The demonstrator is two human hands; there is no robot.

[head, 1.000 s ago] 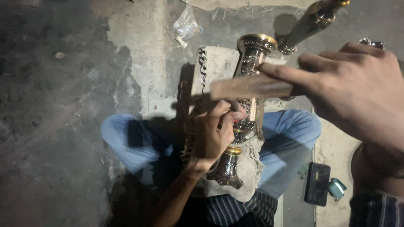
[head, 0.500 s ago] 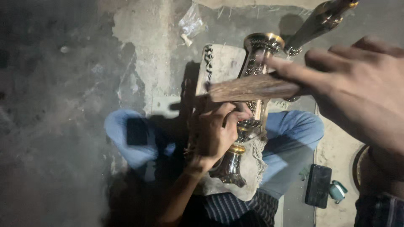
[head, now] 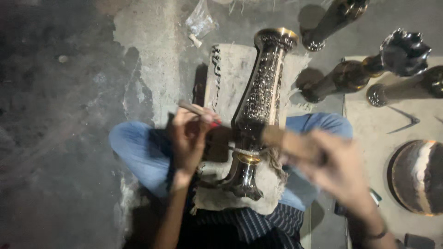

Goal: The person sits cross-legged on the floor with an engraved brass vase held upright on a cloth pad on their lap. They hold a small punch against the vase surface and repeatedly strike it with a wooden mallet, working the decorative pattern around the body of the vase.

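Lying between both hands (head: pixel 191 138), an engraved brass vase (head: pixel 260 97).

dim overall, hard shadows, right hand (head: pixel 337 173) motion-blurred.

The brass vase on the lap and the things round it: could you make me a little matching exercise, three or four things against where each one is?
Things:
1. brass vase
2. thin tool
3. plastic wrapper
4. round metal dish

Places:
A. at the right edge of the view, on the floor
B. held in the left hand
C. lying lengthwise on a cloth across the lap
D. on the floor near the top, beyond the vase

Pairs: 1-C, 2-B, 3-D, 4-A
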